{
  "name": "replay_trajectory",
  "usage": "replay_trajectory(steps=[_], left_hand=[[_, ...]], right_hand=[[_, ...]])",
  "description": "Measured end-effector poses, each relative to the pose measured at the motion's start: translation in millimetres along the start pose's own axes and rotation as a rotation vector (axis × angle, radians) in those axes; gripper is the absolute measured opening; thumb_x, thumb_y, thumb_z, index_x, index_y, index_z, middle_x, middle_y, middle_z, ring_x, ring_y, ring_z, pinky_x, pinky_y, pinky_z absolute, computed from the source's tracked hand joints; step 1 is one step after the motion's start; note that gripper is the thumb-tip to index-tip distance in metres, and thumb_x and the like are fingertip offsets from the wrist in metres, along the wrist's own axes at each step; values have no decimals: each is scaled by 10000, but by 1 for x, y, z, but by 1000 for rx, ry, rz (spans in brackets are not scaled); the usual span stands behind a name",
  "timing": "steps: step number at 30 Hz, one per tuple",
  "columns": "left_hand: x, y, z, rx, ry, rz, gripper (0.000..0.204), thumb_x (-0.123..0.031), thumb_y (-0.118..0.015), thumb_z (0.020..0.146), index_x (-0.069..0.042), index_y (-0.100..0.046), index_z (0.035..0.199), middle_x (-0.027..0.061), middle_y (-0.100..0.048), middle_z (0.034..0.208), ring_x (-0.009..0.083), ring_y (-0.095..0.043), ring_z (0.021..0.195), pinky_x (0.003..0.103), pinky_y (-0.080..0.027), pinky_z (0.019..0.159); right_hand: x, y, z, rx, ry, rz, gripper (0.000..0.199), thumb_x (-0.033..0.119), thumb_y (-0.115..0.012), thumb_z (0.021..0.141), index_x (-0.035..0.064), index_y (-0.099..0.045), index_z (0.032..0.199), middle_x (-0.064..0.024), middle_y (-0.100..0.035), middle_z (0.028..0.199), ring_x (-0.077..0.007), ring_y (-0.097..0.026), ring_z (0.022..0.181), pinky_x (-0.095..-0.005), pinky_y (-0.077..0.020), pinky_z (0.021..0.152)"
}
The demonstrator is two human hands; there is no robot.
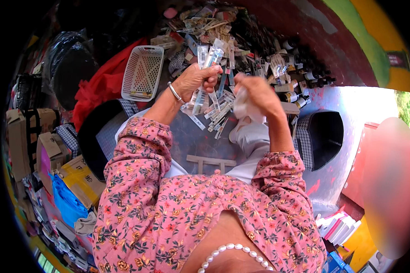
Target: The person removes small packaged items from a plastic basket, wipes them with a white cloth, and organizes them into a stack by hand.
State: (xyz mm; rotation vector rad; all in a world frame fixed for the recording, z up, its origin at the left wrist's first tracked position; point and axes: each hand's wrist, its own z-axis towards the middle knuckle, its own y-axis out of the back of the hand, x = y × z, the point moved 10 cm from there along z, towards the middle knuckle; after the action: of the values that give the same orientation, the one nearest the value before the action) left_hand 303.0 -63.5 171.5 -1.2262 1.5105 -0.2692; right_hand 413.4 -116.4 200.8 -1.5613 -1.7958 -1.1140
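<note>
My left hand (197, 82) is closed around several long, slim packets (215, 53) in transparent wrapping, with printed labels. Their ends stick out above and below the fist. Beside it, to the right, my right hand (258, 91) is bent in a grip, slightly smeared by motion. A crumpled white cloth or tissue (246, 107) hangs from its palm. The two hands are apart. More slim packets (221, 109) lie loose on the floor below my hands, and a large heap of similar packets (209, 27) spreads out beyond them.
A white perforated plastic basket (143, 73) stands left of my hands, by a red cloth (107, 82). Dark bottles (312, 75) crowd the far right. Black containers (325, 139) flank me. Cardboard boxes (82, 177) are stacked at left. A small wooden stool (211, 161) sits between my legs.
</note>
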Motion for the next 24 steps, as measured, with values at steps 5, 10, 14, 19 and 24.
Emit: replay_trajectory(steps=[5, 10, 14, 19, 24], left_hand=[[50, -14, -4, 1, 275, 111, 126, -120, -612, 790, -55, -511, 828, -35, -408, 584, 35, -342, 445, 183, -294, 386], [82, -45, -14, 292, 396, 159, 153, -129, -624, 770, -53, -502, 824, 12, -478, 595, 54, -431, 434, 194, -381, 405], [82, -60, -32, 432, 430, 122, 265, -213, -641, 782, -29, -497, 906, 35, -508, 654, 89, -479, 469, 236, -430, 455], [51, -13, -19, 184, 59, -1, 204, -257, -598, 825, -81, -522, 894, 40, -579, 794, 144, -576, 723, 302, -485, 691], [3, 21, 2, 50, -194, -284, 170, -183, -538, 866, -47, -498, 961, 37, -581, 826, 172, -587, 848, 326, -473, 836]], right_hand=[[64, 55, -41, -704, 656, 133, 133, 141, -653, 752, 28, -589, 784, -52, -597, 702, -116, -560, 597, -268, -461, 552], [77, 0, -45, -677, 838, -477, 141, 110, -663, 716, 66, -587, 827, -94, -584, 777, -248, -589, 635, -303, -474, 565], [54, 93, -41, -1031, 586, -349, 133, 162, -638, 737, 55, -603, 809, -103, -608, 771, -264, -598, 695, -341, -453, 643], [-26, 109, 14, -550, 268, 532, 271, 268, -598, 799, 19, -623, 901, -39, -570, 689, -167, -538, 601, -285, -447, 606], [-13, -42, 1, 190, 3, 97, 436, 413, -529, 847, -10, -610, 918, -29, -569, 722, -113, -505, 627, -231, -418, 586]])
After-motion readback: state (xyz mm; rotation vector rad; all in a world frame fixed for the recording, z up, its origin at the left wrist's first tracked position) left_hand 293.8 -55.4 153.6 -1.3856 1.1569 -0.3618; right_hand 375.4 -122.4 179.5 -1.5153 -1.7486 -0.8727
